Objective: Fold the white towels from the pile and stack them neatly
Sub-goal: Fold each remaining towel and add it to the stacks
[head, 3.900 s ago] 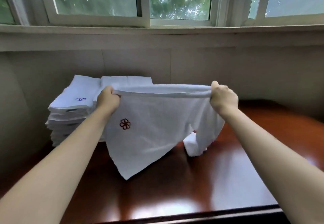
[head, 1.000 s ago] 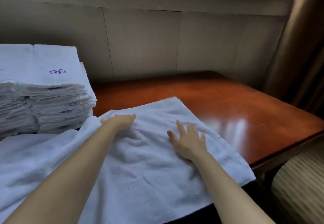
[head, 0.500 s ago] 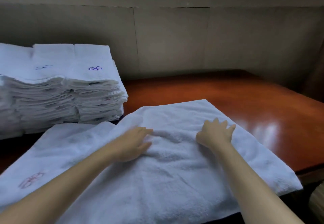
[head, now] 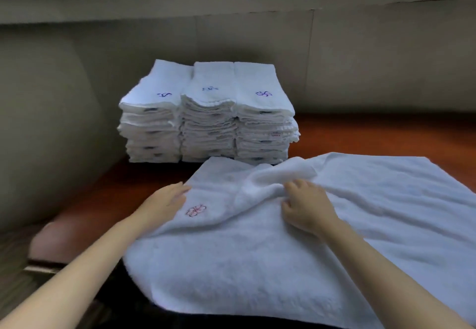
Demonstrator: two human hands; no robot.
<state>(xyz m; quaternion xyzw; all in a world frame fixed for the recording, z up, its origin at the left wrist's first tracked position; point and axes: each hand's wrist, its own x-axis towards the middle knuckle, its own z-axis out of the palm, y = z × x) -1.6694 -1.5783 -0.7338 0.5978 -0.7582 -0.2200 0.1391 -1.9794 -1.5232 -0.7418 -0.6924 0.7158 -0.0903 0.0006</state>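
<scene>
— What did you see just then?

— The white towel (head: pixel 296 238) lay spread on the wooden table (head: pixel 386 132), its near edge hanging over the front. Half a second before, both palms were smoothing its middle; now the left hand (head: pixel 164 203) had slid out to the left edge, fingers straight, by the pink embroidered flower (head: pixel 196 210).

— And the right?

— The right hand (head: pixel 305 206) had its fingers curled into a raised ridge of cloth. I'd say smoothing was over and a fold was starting, with the three stacks of folded towels (head: pixel 208 114) waiting just behind.
</scene>
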